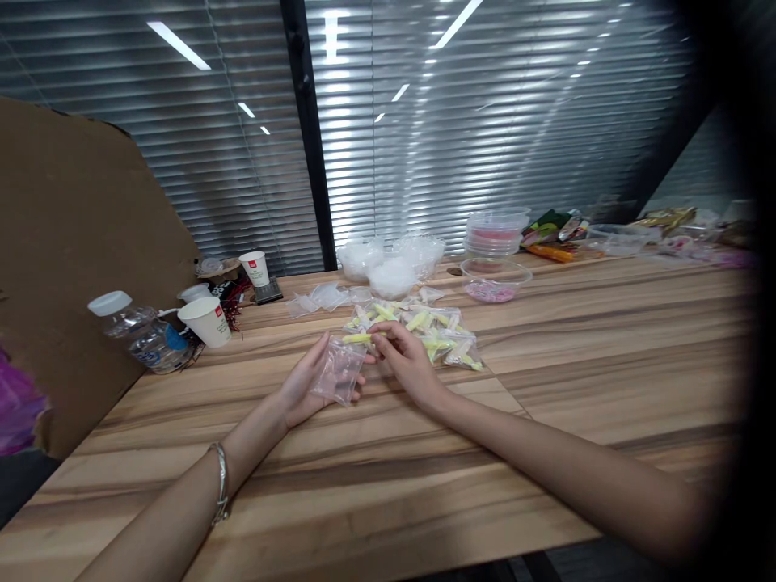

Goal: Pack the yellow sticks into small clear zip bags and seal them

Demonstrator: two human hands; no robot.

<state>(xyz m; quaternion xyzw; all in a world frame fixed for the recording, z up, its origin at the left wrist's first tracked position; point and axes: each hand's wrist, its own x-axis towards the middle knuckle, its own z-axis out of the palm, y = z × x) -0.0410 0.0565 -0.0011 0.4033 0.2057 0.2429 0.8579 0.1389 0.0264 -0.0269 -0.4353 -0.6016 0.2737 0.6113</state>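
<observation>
Two forearms outstretched — left hand [306, 386] cradling clear bag [339, 372], right hand [407, 361] pinching yellow piece [357, 339]

Small clear plastic bag [338, 373], limp, mouth towards 12 o'clock; slim yellow stick [356, 339] lying crosswise at its mouth

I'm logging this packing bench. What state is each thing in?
small clear bag: held in the left hand, mouth toward the right hand
yellow piece: pinched in the right hand's fingertips at the bag's mouth
filled bags: piled flat on the table
water bottle: capped, tilted
paper cup: tilted, mouth left
clear bowl: uncovered, pink bits inside
</observation>
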